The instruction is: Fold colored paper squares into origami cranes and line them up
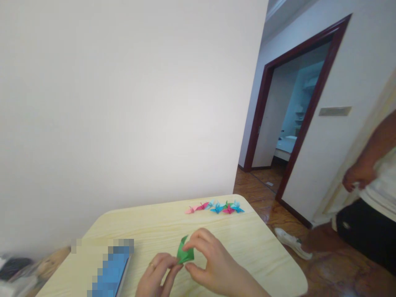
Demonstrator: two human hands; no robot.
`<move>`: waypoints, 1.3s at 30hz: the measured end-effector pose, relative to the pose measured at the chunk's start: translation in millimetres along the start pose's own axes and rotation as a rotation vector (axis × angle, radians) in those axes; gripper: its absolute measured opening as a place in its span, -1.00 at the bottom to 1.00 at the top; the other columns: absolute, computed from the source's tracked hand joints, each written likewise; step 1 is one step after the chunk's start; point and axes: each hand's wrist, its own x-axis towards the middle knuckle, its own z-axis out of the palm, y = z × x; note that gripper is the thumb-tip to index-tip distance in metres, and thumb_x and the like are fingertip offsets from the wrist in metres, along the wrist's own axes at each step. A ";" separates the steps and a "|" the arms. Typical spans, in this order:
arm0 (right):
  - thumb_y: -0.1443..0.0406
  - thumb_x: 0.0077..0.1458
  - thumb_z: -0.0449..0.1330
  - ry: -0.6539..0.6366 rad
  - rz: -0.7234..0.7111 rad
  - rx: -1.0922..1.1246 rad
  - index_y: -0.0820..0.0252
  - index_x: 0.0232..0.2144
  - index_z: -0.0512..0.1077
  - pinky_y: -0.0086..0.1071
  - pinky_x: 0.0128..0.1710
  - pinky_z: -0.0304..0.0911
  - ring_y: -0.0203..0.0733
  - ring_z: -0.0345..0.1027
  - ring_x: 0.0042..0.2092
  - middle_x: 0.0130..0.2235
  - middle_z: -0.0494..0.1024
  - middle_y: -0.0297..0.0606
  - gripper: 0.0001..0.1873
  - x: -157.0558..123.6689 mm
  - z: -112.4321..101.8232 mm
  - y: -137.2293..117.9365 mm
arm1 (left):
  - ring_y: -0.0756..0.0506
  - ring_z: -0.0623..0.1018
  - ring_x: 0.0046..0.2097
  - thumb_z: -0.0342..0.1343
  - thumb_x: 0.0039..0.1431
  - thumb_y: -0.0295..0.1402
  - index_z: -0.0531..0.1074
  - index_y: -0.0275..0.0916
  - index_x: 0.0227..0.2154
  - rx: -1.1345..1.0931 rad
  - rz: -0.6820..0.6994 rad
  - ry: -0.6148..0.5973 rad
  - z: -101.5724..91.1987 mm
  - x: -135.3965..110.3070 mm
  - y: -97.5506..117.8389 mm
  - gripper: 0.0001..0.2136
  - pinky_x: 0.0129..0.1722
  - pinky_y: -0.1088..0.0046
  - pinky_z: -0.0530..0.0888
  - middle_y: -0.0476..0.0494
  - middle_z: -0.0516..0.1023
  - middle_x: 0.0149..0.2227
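A small folded piece of green paper [186, 255] is held just above the table between my two hands. My left hand [159, 273] wears a ring and pinches the paper's lower left corner between thumb and fingers. From the right, my right hand [210, 260] grips the paper's right side, its index finger on the face and its thumb near the lower edge. One pointed flap of the paper sticks up at the top. Beyond my hands, several folded paper cranes [217, 208] in pink, red, blue and green lie grouped near the table's far edge.
The light wood-patterned table [145, 225] stands against a white wall. A blue, partly pixelated flat object [113, 268] lies at its left. Off the table's right side stands a person [365, 173] in dark shorts and white shoes. Behind is a doorway with a dark red frame [269, 82].
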 end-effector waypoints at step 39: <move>0.19 0.13 0.06 0.327 0.207 0.269 0.24 -0.54 0.45 -0.39 -0.30 0.24 -0.23 0.35 -0.33 -0.43 0.47 -0.23 -0.68 -2.2 -2.3 39.2 | -0.04 0.51 -0.49 -0.04 0.14 -0.15 0.40 -0.16 -0.52 -0.075 -0.371 -0.174 -1.4 11.1 5.6 -0.74 -0.52 0.53 0.44 0.05 0.51 -0.56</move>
